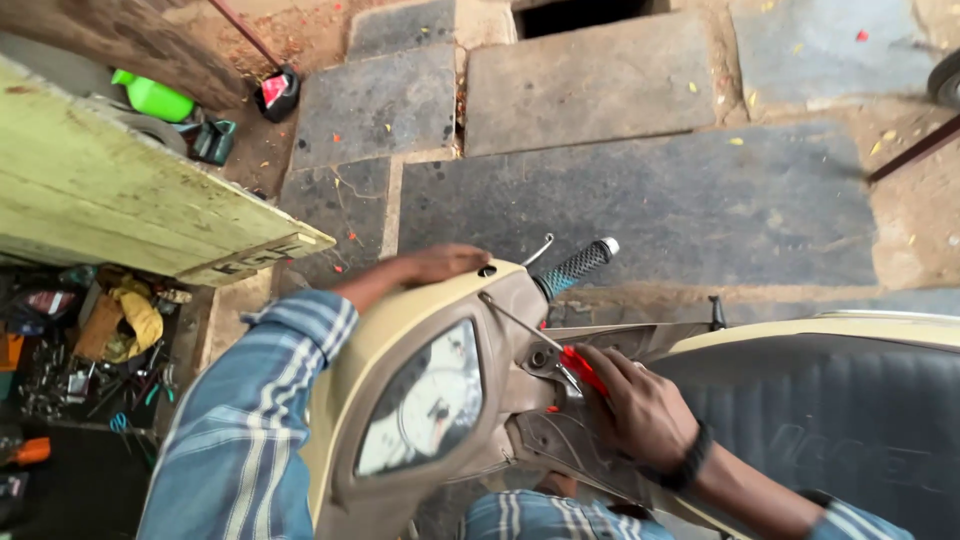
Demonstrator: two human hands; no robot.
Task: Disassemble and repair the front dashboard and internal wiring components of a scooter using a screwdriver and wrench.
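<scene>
Right hand (640,410) fingers closed around a red-handled screwdriver (578,368), its shaft angled up to the beige scooter handlebar cover (420,310) beside the speedometer (425,400), while left hand (440,263) rests over the cover's front, finger spread hidden.

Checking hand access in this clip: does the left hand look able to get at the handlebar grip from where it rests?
Probably yes. The left hand rests on top of the beige handlebar cover, and the textured handlebar grip sticks out just beyond it. Only the thin brake lever lies between; the right hand holds the red-handled screwdriver lower down.
</scene>
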